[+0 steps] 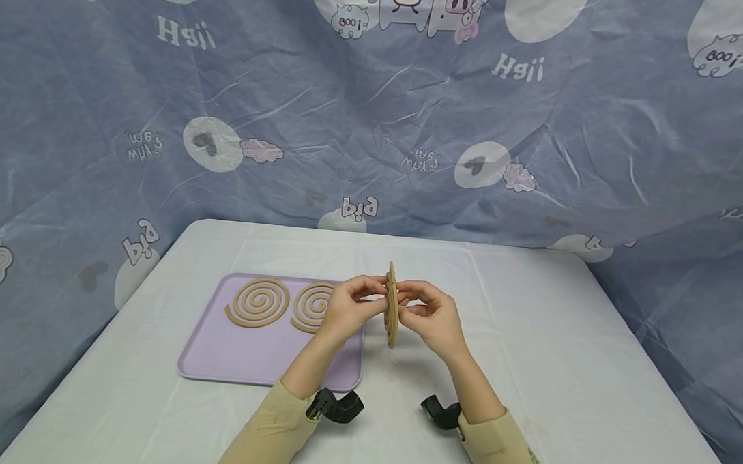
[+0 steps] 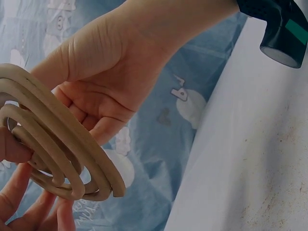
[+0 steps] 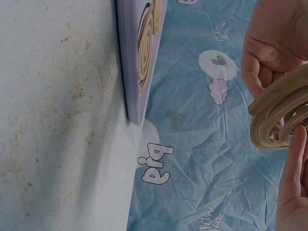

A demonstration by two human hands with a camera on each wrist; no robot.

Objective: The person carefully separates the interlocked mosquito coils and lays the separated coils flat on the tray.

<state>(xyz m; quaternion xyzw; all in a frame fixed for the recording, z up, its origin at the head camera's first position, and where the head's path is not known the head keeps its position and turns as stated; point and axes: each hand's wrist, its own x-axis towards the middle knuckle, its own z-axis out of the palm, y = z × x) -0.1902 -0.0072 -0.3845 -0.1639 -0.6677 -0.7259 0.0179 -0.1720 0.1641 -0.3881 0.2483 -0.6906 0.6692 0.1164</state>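
Note:
A tan mosquito coil (image 1: 391, 321) stands upright, edge-on in the head view, between my two hands above the table. My left hand (image 1: 352, 308) pinches it from the left, and my right hand (image 1: 433, 317) holds it from the right with thumb and fingers. In the left wrist view, the rings of the coil (image 2: 72, 127) spread apart at different depths. Fingertips of the right hand (image 2: 29, 207) press at its middle and lower rings there. The right wrist view shows part of the same coil (image 3: 269, 115), cut off by the frame edge.
Left of the hands lies a lilac tray (image 1: 238, 357) with one flat mosquito coil (image 1: 258, 303) and a second coil (image 1: 310, 308) partly covered by the left hand. Brown crumbs (image 3: 77, 96) dot the white tablecloth (image 1: 527, 360). A patterned blue cloth (image 1: 376, 109) hangs behind the table.

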